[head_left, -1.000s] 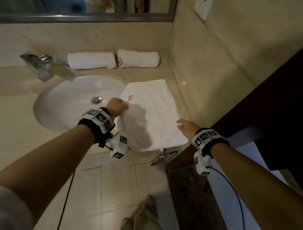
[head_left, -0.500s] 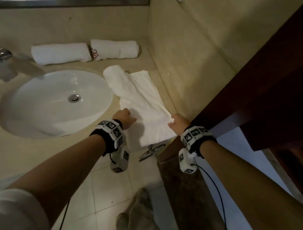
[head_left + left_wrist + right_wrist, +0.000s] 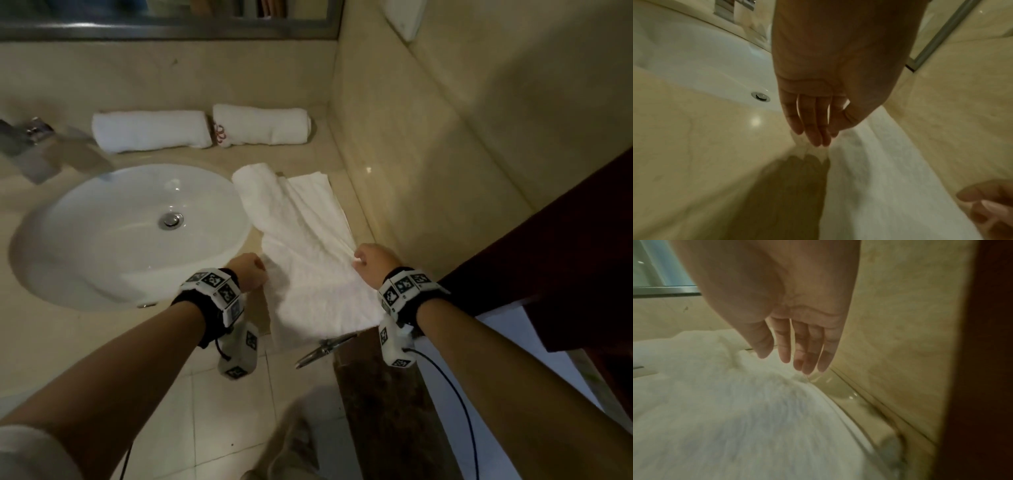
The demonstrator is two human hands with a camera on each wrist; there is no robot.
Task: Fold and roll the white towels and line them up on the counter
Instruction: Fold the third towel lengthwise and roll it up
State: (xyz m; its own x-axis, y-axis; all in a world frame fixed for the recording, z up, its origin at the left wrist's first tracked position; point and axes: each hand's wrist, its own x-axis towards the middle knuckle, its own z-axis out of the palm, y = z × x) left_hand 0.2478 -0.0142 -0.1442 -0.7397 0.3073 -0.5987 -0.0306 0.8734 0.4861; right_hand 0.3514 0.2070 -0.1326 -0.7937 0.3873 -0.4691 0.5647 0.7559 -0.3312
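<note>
A white towel [image 3: 308, 267] lies folded lengthwise on the beige counter [image 3: 51, 342], right of the sink, and its near end hangs over the counter's front edge. My left hand [image 3: 251, 270] pinches its left edge; in the left wrist view the fingertips [image 3: 818, 139] meet on bunched cloth of the towel [image 3: 879, 178]. At the right edge my right hand [image 3: 370, 260] grips it, with creases running toward it. The right wrist view shows the fingertips [image 3: 807, 368] on the towel [image 3: 735, 402]. Two rolled white towels [image 3: 150, 132] [image 3: 263, 125] lie end to end at the back.
The white sink basin [image 3: 102, 233] is left of the towel, with a chrome faucet [image 3: 30, 144] at the far left. A tiled wall [image 3: 411, 171] runs close along the towel's right. A dark wooden door [image 3: 565, 257] stands at the near right.
A second ago the towel lay wide and flat; its left side has been folded over, so it is narrower. Both hands have drawn back to its near side edges.
</note>
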